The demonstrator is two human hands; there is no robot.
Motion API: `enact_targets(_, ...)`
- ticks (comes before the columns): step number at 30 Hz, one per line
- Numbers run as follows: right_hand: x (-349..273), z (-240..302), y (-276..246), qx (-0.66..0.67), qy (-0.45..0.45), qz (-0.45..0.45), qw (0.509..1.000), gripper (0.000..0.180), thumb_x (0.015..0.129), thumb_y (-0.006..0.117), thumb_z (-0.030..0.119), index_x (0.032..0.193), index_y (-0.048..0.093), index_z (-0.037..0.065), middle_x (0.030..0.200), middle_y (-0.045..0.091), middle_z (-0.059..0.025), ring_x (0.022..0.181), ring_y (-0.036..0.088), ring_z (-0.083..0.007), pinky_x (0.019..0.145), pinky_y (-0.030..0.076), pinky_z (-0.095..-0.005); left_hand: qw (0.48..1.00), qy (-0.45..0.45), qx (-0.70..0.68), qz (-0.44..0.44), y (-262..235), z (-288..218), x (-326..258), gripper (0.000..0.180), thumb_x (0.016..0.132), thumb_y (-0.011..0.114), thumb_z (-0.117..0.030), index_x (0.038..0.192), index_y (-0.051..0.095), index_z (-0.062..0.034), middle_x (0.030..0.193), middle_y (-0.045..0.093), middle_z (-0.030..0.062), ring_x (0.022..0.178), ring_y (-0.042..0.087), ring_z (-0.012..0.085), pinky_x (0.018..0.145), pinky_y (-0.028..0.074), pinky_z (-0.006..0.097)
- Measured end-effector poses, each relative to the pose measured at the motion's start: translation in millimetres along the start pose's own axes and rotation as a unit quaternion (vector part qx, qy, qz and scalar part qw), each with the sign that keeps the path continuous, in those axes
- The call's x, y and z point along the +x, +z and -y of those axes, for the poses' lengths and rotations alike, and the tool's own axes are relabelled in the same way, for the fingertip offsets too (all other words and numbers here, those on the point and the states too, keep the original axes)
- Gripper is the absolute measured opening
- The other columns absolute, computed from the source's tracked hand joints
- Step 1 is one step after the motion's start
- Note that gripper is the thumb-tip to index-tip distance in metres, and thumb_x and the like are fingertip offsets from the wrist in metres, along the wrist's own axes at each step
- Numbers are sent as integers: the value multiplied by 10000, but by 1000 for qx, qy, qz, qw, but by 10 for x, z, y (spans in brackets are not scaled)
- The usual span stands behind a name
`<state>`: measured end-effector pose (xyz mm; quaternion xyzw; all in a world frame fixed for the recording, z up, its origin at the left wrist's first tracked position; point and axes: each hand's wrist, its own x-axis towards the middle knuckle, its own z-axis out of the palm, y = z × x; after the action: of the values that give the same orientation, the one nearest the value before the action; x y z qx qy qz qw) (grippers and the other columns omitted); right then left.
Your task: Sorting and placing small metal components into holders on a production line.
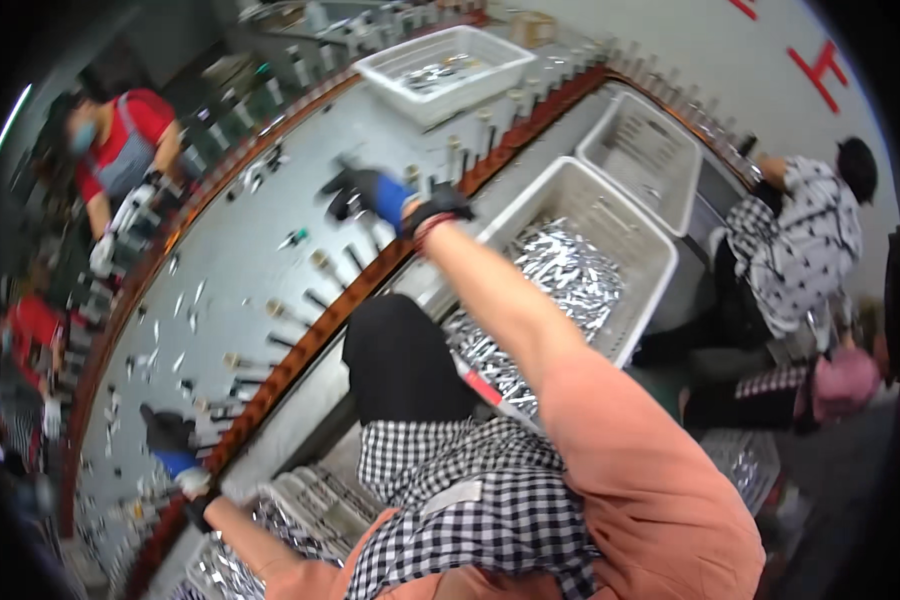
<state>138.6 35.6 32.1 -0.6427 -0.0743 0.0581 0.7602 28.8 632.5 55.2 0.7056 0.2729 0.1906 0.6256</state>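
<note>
My right hand (368,195), in a black and blue glove, reaches over the grey table beyond a brown rail (370,275) lined with upright posts. Motion blurs its fingers, and I cannot make out anything in them. At the lower left my left hand (175,447), gloved alike, is beside the posts near the rail; its fingers are smeared too. Below my right forearm a white crate (653,262) holds many shiny metal pieces (570,275). Loose small metal pieces (198,292) lie scattered over the grey tabletop (240,235) between my hands.
A white tray (445,92) with some metal parts stands on the table's far side. Another white crate (642,150) adjoins the full one. Across the rail a co-worker in red (125,150) works; at right sits a person in a patterned shirt (795,240). More crates (320,505) stand beside my lap.
</note>
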Motion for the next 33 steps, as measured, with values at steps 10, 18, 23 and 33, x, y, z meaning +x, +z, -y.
enact_targets(10, -1689, 777, 486, 167, -57, -99, 979, 795, 1122, 327, 594, 1022, 757, -67, 591, 609, -56, 538, 604, -147, 590, 484, -287, 948, 264, 159, 83, 474, -834, -1889, 552, 1121, 474, -399, 829, 716, 3, 660, 617, 59, 594, 565, 133, 567, 429, 298)
enact_targets(18, -2870, 583, -418, 74, -114, -203, 970, 994, 1014, 215, 818, 1469, 584, 14, 804, 707, -64, 730, 661, -130, 714, 509, -248, 771, 362, 11, 524, 2591, -1038, -3332, 650, 949, 520, -11, 1593, 456, -81, 1227, 688, 128, 899, 620, 151, 862, 545, 304)
enact_targets(23, -3337, 755, -308, -40, -172, -254, 951, 1019, 1007, 176, 827, 1485, 557, 12, 950, 745, -103, 776, 670, -136, 750, 530, -261, 659, 151, -203, 708, 3213, -745, -3850, 907, 1040, 514, -628, 1691, 167, -100, 1243, 705, 225, 757, 688, 169, 709, 570, 290)
enact_targets(33, -3889, 635, -322, 2, -225, -265, 938, 1004, 1046, 216, 768, 1530, 450, -80, 1038, 738, -156, 832, 683, -154, 772, 548, -251, 569, 148, -254, 767, 3309, -733, -4323, 904, 1029, 281, -773, 1703, 142, -187, 1298, 681, 272, 669, 706, 183, 648, 582, 286)
